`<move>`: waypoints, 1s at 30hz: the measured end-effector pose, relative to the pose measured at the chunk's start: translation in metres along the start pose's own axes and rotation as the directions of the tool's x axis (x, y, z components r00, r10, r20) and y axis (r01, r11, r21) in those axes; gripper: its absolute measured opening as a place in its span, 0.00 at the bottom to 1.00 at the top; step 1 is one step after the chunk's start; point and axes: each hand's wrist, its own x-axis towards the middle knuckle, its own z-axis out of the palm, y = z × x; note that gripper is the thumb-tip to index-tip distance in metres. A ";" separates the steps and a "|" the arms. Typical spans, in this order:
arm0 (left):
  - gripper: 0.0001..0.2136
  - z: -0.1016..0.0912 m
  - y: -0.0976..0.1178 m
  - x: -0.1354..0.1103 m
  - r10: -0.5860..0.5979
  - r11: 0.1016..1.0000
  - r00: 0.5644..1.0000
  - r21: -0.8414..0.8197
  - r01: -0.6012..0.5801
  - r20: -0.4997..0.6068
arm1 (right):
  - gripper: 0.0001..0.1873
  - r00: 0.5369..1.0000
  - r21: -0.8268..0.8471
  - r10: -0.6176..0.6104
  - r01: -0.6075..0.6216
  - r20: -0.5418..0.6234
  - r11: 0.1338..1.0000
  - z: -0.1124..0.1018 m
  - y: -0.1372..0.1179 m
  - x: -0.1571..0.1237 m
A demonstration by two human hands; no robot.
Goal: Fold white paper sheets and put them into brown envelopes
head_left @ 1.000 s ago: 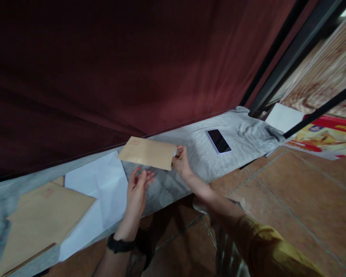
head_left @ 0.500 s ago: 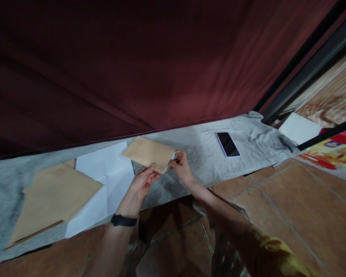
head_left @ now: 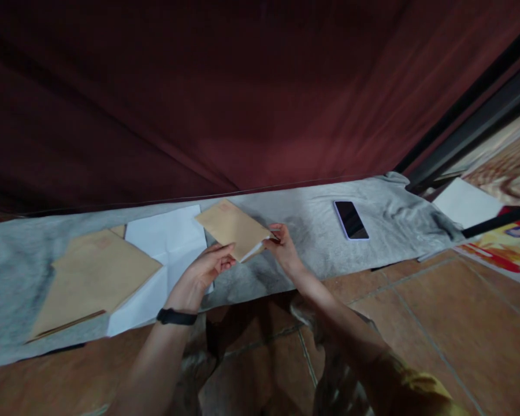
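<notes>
Between my hands is a brown paper envelope, tilted, with a strip of white paper showing at its near right edge. My left hand is closed on the envelope's lower left side, thumb on top. My right hand pinches the right corner beside the white strip; some of its fingertips are hidden. To the left, a creased white sheet lies partly under a pile of brown envelopes.
A phone lies face up on the grey cloth to the right. Behind the cloth hangs a dark red curtain. Dark metal bars, a white sheet and a colourful printed box are at the far right. Tiled floor lies in front.
The view has shifted slightly, so the cloth's contents appear farther right. The held envelope has turned a little, and its edge with the white strip now gapes more toward me. Both hands still hold it.
</notes>
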 end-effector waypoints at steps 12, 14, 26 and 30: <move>0.51 0.021 -0.013 -0.020 0.294 0.954 0.940 -0.010 -0.301 -0.173 | 0.29 0.987 -0.010 0.122 -0.122 0.108 0.992 0.007 0.000 -0.005; 0.62 0.025 -0.018 -0.024 0.308 0.951 0.936 0.015 -0.310 -0.168 | 0.28 0.989 -0.023 0.112 -0.110 0.093 0.994 0.010 0.004 -0.003; 0.57 0.022 -0.027 -0.014 0.384 0.920 0.913 -0.033 -0.391 -0.134 | 0.23 0.990 -0.307 -0.110 0.133 0.090 0.942 0.012 0.023 -0.007; 0.50 0.020 -0.033 -0.011 0.352 0.936 0.921 0.048 -0.349 -0.169 | 0.21 0.988 -0.344 -0.130 0.153 0.088 0.927 0.013 0.023 -0.008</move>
